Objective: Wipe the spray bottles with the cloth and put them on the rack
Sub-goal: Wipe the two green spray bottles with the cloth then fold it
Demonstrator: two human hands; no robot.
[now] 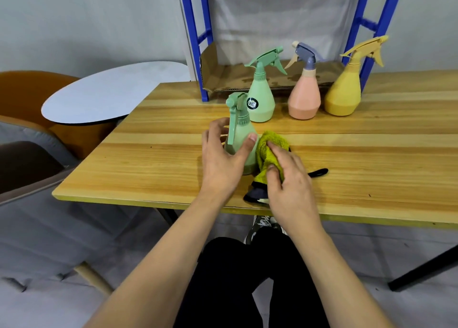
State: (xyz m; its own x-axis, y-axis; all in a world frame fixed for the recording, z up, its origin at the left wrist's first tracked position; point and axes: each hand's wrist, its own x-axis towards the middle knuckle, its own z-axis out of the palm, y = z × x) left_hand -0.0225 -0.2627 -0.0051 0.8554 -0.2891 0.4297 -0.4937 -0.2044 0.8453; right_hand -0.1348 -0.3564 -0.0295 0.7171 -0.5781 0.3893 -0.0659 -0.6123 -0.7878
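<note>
Spray bottles, four in all, stand on a pale wooden table (pixel 347 154) as a seated person works through the first of them. The near green bottle (pixel 241 139) sits upright close to the table's front edge, its trigger head turned toward the person, steadied by the left hand (pixel 223 161), whose thumb and fingers curl around its lower body. The right hand (pixel 288 176) grips a bunched yellow-green cloth (pixel 269 151) and presses it against the bottle's right flank; a dark edge of the cloth trails onto the table beneath the wrist.

Behind, in a row and well apart from the hands, wait a second green bottle (pixel 261 97) with a round dark label, a pink bottle (pixel 304 97) with a grey-blue trigger and a yellow bottle (pixel 344 92). They stand just in front of the blue rack (pixel 204 62), whose bottom shelf is lined with cardboard and appears to hold no bottle.

By the look of it, the wiping step is under way and nothing has yet been shelved, so the task seems to be near its start. The next move would call for carrying the cloth round the bottle's remaining sides and trigger, turning it in the left hand, then lifting it over the waiting row to the shelf without knocking the others.
</note>
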